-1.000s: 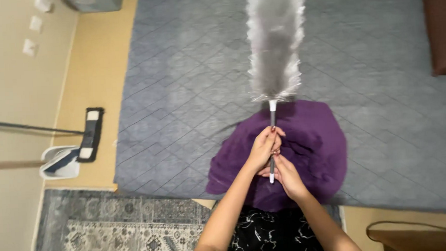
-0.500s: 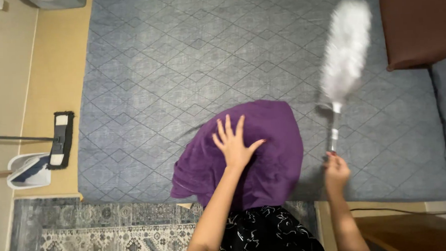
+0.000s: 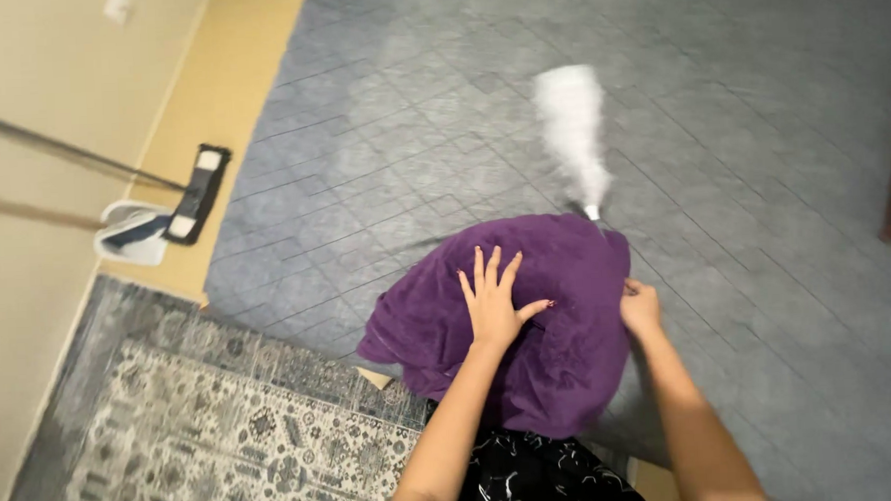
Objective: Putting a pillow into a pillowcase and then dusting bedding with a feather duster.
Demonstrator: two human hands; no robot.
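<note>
Purple cloth (image 3: 560, 346) under spread left hand (image 3: 495, 303), right hand (image 3: 640, 309) gripping white duster (image 3: 572, 130); flat mop (image 3: 195, 194) well apart.

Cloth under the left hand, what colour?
Plain purple cloth, no pattern, under the left hand; head view.

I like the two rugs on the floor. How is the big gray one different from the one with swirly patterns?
The gray rug is plain, with only thin diamond lines; the patterned rug has ornate gray-and-cream designs and a border. The gray rug fills most of the view; the patterned rug shows only at the lower left. Both lie flat on the floor.
</note>
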